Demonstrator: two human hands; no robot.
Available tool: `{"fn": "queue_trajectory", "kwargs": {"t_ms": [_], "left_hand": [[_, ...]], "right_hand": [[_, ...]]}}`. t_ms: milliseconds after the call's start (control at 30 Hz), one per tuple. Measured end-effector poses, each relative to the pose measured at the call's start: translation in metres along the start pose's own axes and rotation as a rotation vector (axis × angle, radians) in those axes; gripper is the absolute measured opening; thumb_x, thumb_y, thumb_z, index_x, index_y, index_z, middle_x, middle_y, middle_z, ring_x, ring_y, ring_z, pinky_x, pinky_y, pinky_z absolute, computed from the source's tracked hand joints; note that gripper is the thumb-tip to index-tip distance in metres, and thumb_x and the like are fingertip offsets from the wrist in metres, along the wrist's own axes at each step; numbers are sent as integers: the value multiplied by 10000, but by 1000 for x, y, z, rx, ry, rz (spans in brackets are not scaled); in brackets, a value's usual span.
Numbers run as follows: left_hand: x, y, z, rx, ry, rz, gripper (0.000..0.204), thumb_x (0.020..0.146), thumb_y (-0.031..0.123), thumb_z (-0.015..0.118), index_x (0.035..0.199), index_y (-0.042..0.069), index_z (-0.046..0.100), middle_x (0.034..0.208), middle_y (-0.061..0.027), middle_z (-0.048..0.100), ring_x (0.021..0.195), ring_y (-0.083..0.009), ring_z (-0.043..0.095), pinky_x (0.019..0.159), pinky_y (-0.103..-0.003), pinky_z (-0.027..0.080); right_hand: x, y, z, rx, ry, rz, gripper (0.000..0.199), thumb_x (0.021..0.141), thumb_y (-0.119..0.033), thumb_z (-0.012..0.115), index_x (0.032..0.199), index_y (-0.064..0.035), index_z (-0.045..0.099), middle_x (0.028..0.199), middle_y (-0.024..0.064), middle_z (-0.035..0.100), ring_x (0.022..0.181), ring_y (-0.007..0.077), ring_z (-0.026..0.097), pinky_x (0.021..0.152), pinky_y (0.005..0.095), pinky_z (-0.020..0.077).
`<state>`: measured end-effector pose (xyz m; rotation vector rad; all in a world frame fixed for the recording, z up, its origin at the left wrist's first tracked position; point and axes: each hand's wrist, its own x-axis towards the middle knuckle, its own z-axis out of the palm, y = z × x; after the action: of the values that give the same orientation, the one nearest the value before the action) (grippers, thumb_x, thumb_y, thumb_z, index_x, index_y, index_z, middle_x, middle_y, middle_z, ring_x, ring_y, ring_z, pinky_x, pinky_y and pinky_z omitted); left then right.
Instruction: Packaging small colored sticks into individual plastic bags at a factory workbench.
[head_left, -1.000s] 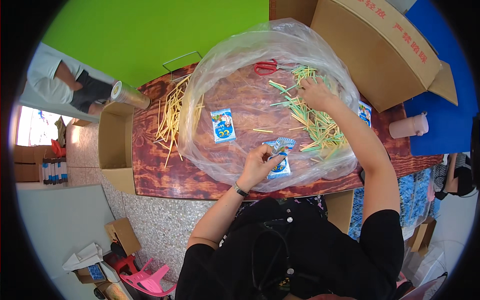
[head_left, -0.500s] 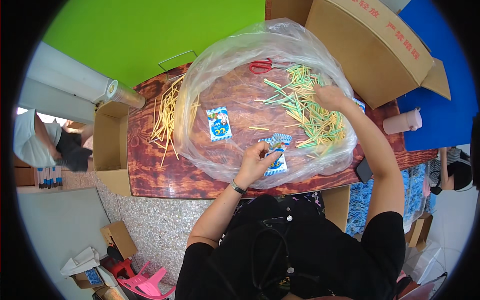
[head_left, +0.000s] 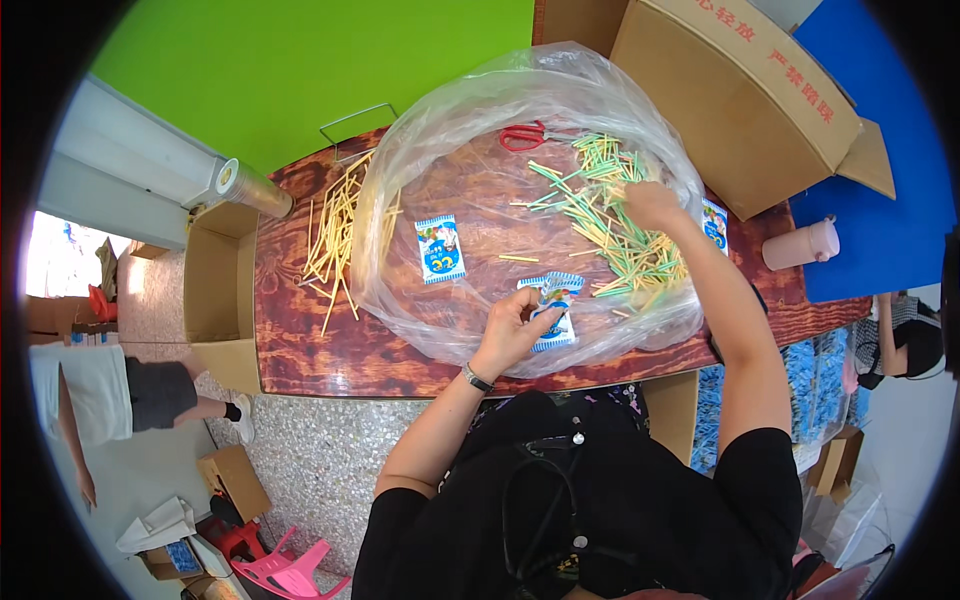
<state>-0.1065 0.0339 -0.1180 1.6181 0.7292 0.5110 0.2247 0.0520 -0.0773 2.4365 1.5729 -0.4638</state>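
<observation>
While left fingers (head_left: 524,298) are pinching blue-white packet (head_left: 562,327), right hand (head_left: 654,206) is partly covering stick pile (head_left: 622,243), grip untellable; slackening pinch could drop packet.

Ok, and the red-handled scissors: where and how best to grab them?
Probably by the red loops, coming from the left: the scissors lie with their loops leftward, while the blades point right, toward the yellow and green sticks.
</observation>
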Motion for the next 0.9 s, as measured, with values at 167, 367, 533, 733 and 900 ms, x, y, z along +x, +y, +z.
{"fn": "queue_trajectory", "kwargs": {"t_ms": [167, 367, 533, 733, 900], "left_hand": [[-1, -2, -6, 13, -7, -27, 146, 870, 127, 707, 894, 10, 623, 798, 24, 626, 714, -19, 512, 614, -209, 439], [-1, -1, -7, -19, -4, -49, 164, 878, 131, 697, 965, 5, 639, 862, -3, 658, 772, -39, 563, 679, -228, 485], [-3, -9, -13, -102, -1, -55, 188, 894, 112, 674, 1034, -7, 634, 951, -38, 677, 849, -63, 599, 728, -237, 504], [-6, 21, -10, -393, 153, 45, 176, 888, 140, 688, 973, -3, 631, 814, -4, 655, 707, -18, 561, 560, -206, 459], [-8, 16, -19, -375, 104, -66, 206, 908, 80, 653, 1098, 6, 622, 973, -27, 686, 854, -52, 610, 744, -220, 509]], "right_hand": [[-6, 32, -17, 173, -33, -271, 336, 897, -343, 581, 981, -22, 631, 973, 171, 678, 912, 295, 656, 795, 435, 485], [-30, 14, -41, 629, -338, -229, 367, 962, -414, 541, 978, -51, 599, 811, 48, 661, 753, 140, 571, 754, 310, 449], [-32, -9, -50, 623, -549, -316, 379, 978, -408, 516, 978, -30, 544, 815, 24, 635, 745, 129, 593, 729, 327, 473], [-27, -55, -42, -233, -305, -421, 241, 908, -192, 528, 998, 1, 641, 868, 142, 696, 796, 281, 684, 677, 409, 535], [-39, -128, 2, -525, -155, -264, 214, 848, -190, 588, 947, -67, 733, 958, 103, 722, 903, 272, 699, 734, 401, 553]]}}
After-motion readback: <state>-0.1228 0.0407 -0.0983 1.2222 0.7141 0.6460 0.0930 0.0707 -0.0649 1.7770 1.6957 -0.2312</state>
